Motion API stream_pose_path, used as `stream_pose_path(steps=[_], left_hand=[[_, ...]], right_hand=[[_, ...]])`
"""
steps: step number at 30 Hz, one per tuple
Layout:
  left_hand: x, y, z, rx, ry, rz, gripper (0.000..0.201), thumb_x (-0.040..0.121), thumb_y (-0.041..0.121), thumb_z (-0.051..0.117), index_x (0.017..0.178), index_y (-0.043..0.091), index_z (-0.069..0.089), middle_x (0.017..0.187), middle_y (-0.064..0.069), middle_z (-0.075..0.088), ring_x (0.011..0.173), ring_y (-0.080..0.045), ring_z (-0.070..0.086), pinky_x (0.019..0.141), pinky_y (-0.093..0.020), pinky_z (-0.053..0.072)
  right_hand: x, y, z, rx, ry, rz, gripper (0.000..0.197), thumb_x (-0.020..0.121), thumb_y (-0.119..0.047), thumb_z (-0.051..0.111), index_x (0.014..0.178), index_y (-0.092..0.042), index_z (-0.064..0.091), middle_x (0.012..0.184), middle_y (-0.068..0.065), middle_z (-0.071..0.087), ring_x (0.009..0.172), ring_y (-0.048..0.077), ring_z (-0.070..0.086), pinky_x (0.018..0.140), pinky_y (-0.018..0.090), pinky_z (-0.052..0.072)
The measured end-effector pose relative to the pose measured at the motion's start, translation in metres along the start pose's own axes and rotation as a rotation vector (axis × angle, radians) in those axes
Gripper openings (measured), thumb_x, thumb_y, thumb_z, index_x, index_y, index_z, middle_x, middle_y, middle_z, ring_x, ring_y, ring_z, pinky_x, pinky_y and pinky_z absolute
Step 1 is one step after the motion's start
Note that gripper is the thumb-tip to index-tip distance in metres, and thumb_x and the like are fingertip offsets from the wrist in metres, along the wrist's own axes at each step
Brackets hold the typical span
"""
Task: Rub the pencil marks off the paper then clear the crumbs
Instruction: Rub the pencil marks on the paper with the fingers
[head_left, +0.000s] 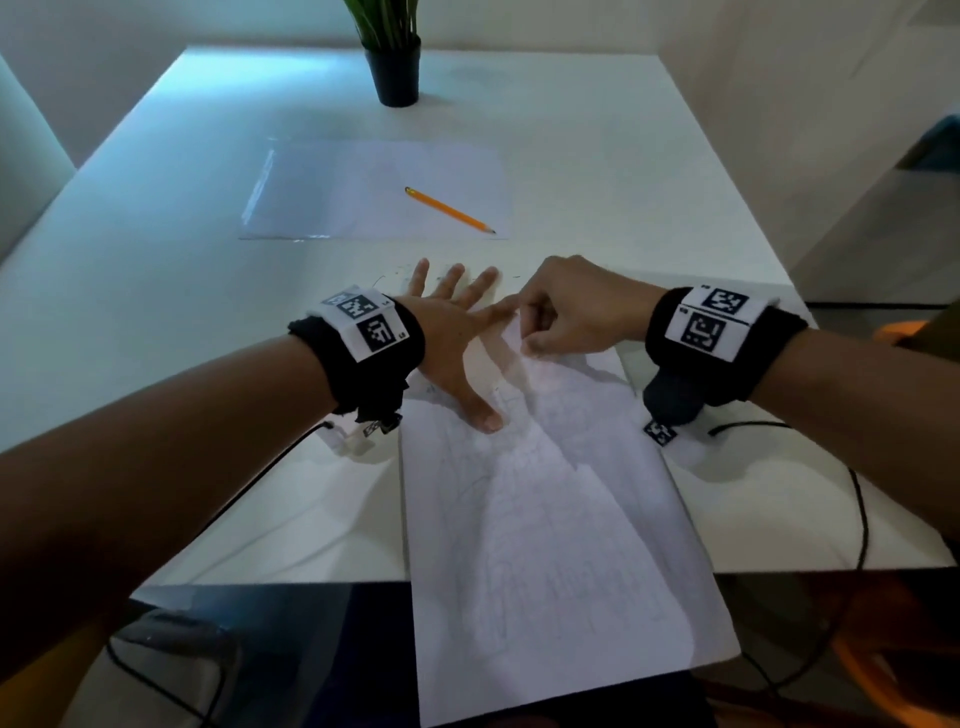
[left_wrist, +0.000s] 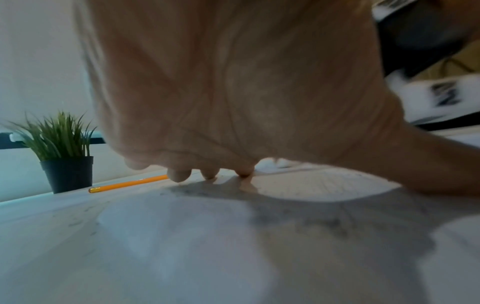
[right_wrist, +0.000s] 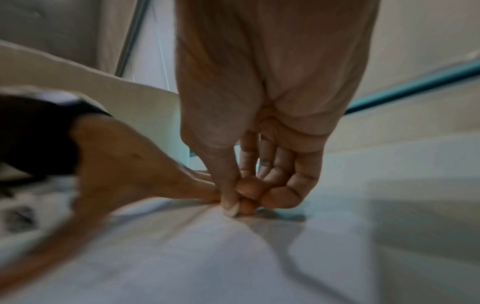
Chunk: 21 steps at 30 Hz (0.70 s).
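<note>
A white sheet of paper with faint pencil lines lies lengthwise on the white table, and its near end hangs over the table's front edge. My left hand presses flat on the sheet's far left end with its fingers spread. In the left wrist view the left hand's fingertips touch down beside grey smudges on the paper. My right hand pinches the sheet's far edge between thumb and forefinger, which the right wrist view shows as my right hand on the paper. Dark crumbs lie just beyond the left fingers.
An orange pencil lies on a second sheet farther back. A potted plant stands at the table's far edge. Black cables trail from both wristbands. An orange chair shows at the lower right.
</note>
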<state>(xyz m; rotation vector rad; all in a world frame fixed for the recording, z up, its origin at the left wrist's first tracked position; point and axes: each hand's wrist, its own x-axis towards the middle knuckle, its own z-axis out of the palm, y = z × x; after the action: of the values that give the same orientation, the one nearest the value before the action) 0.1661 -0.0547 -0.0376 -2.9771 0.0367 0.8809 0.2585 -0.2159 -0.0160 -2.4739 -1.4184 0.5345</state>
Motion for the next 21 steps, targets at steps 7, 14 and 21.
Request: stream_pose_path(steps=[7, 14, 21], left_hand=[[-0.004, 0.002, -0.011, 0.022, -0.017, 0.014, 0.140, 0.049, 0.099, 0.053, 0.149, 0.043, -0.027, 0.159, 0.000, -0.034, 0.146, -0.031, -0.030, 0.111, -0.066, -0.021], [0.008, 0.007, -0.011, -0.070, 0.031, 0.068, 0.113, 0.064, 0.091, 0.055, 0.145, 0.060, -0.017, 0.160, 0.005, -0.032, 0.145, -0.031, -0.032, 0.111, -0.067, -0.019], [0.012, 0.008, -0.012, -0.005, 0.046, 0.017, 0.116, 0.059, 0.094, 0.054, 0.147, 0.059, -0.013, 0.161, 0.004, -0.031, 0.144, -0.030, -0.035, 0.110, -0.064, -0.024]], right_hand=[[-0.002, 0.015, -0.001, 0.037, 0.136, 0.065, 0.005, 0.081, -0.014, 0.075, 0.082, -0.010, 0.077, 0.072, -0.010, 0.066, 0.073, 0.007, 0.065, 0.074, 0.026, 0.056], [-0.002, 0.021, -0.004, 0.003, 0.143, 0.047, 0.011, 0.079, -0.011, 0.074, 0.068, -0.014, 0.072, 0.069, -0.004, 0.069, 0.068, 0.010, 0.064, 0.061, 0.020, 0.049], [0.000, 0.017, 0.000, -0.006, 0.166, 0.041, 0.009, 0.076, -0.008, 0.070, 0.068, -0.011, 0.067, 0.067, -0.016, 0.054, 0.072, 0.017, 0.064, 0.070, 0.033, 0.055]])
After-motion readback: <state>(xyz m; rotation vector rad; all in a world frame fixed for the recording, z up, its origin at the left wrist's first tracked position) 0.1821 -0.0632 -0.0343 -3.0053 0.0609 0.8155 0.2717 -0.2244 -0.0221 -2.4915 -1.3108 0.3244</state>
